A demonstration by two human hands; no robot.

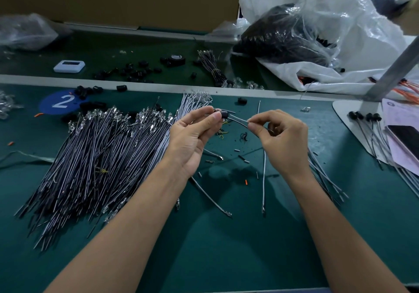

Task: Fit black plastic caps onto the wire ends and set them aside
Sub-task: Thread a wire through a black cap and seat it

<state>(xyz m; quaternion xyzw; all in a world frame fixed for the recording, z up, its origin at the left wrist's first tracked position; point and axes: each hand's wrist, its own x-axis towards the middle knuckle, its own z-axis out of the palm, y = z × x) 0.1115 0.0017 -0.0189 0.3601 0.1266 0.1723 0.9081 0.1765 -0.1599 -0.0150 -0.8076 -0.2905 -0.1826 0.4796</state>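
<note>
Fingertips of the left grip (192, 134), palm turned up, pinch a small black cap (224, 114) between thumb and forefinger, just above the middle of the frame. The right grip (281, 138) pinches a thin grey wire (238, 120) between thumb and forefinger, its other fingers curled in. The wire runs leftward from that pinch to the cap and touches it; whether its end sits inside cannot be told. Both are held in the air above the green desk (226, 247).

Below the hands a few loose wires (264, 174) lie apart on the desk among short offcuts. To the left of centre a large heap of wires (97, 154) fans out, metal terminals toward the top. At the right edge several capped wires (365, 120) lie side by side, caps resting on a white base plate (342, 111), near a phone (405, 138).

Further up, in the upper left, loose black caps (136, 70) are scattered beyond a pale strip, near a small white device (69, 66) and a roll of black tape (175, 60). A blue round sticker marked 2 (60, 102) sits at the left. In the upper right a clear plastic bag (283, 36) holds dark parts, with a tied wire bundle (213, 68) beside it.
</note>
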